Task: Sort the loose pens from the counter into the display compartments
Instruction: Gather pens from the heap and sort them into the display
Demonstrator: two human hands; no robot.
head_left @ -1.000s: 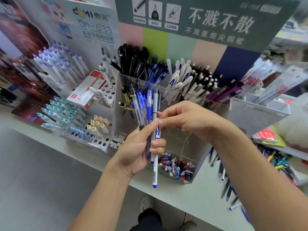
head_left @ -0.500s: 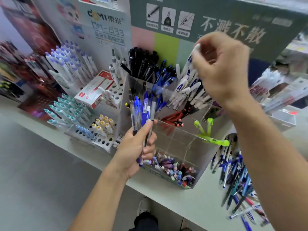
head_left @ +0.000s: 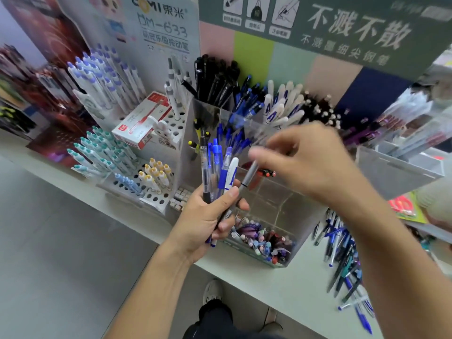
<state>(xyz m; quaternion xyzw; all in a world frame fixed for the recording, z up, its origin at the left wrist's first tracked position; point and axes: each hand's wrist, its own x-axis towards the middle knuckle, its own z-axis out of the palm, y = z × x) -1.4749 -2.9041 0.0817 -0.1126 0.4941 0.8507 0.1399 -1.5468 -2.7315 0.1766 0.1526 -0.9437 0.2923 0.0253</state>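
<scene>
Several blue, clear and white plastic pens (head_left: 217, 172) stand fanned in the gripping left hand (head_left: 208, 216), seemingly for picking, while the blurred right hand (head_left: 305, 157) pinches a grey pen (head_left: 249, 174) above the pale surface's (head_left: 281, 285) front edge.

A fanned bunch of pens (head_left: 216, 172) stands upright in the left hand (head_left: 208, 216), gripped low on the barrels: clear-bodied ones with blue clips and blue grips, one with a black grip, and a white pen (head_left: 231, 172) with a blue letter mark leaning right. A grey pen (head_left: 248, 177) slants out of the bunch up toward the blurred right hand (head_left: 305, 160), whose fingertips sit at its upper end. Behind stands the clear display (head_left: 281, 206), its rear compartments packed with black pens (head_left: 215, 81), blue pens (head_left: 247, 101) and white pens (head_left: 281, 106). To the right, loose pens (head_left: 342, 260) lie scattered in a pile on the worktop (head_left: 281, 289).
</scene>
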